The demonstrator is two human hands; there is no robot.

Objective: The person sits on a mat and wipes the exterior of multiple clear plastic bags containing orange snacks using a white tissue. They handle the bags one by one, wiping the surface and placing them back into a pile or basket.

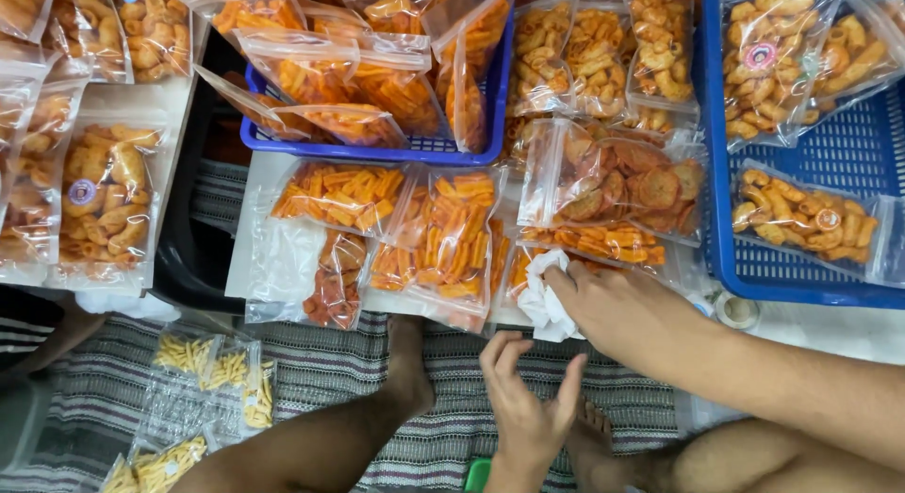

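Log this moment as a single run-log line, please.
right hand: holds white cloth | left hand: open, empty | around: snack bags, blue basket, striped mat

Your right hand [613,309] grips a crumpled white cloth [547,300], pressed against the clear bag of orange snack sticks [589,240] just above it. Your left hand [528,399] hovers open just below the cloth, fingers spread, touching nothing. More snack bags [438,238] lie flat left of the cloth (same orange sticks). A blue basket [377,152] behind them holds upright bags. A tape roll [737,311] sits right of your wrist.
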